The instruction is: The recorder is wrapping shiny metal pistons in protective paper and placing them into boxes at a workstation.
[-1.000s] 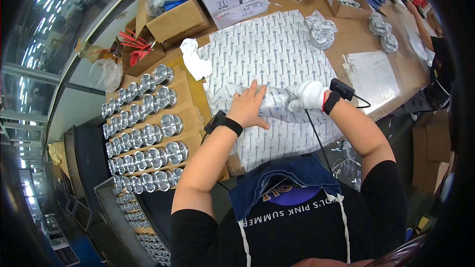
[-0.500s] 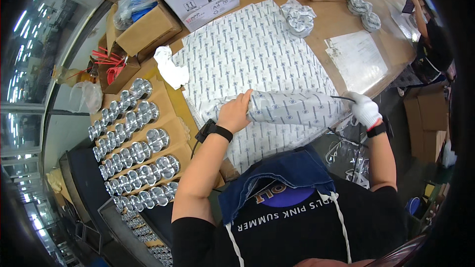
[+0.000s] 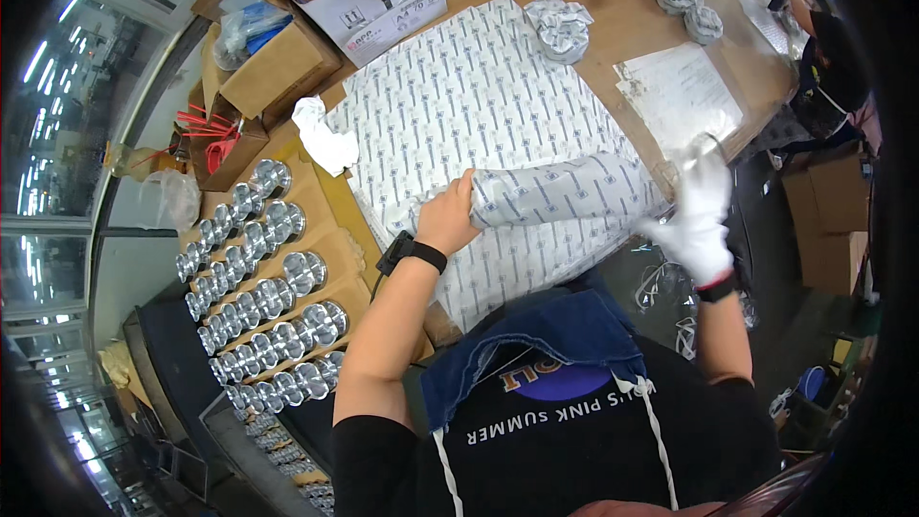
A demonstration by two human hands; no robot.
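Observation:
A long bundle of white paper [image 3: 565, 193] with a small blue print lies across the near part of a stack of the same paper [image 3: 459, 86]. My bare left hand [image 3: 448, 216] is closed round its left end. Just off the right end is my right hand [image 3: 702, 220] in a white glove, smeared by motion, with thumb and fingers apart. What the bundle contains is hidden by the paper. Left of the stack, several rows of shiny, round-lobed metal pieces [image 3: 278, 297] stand on brown cardboard.
A crumpled white cloth [image 3: 325, 134] lies at the stack's left edge. Open cartons [image 3: 278, 67] stand at the back left. Wrapped bundles [image 3: 560, 27] and a clear sheet [image 3: 680, 96] are farther back. At far right, another person's arm [image 3: 799, 10] reaches over the table.
My right hand has come away from the bundle's right end, and its fingers have spread. The bundle's right end has tilted up slightly. My left hand keeps its hold.

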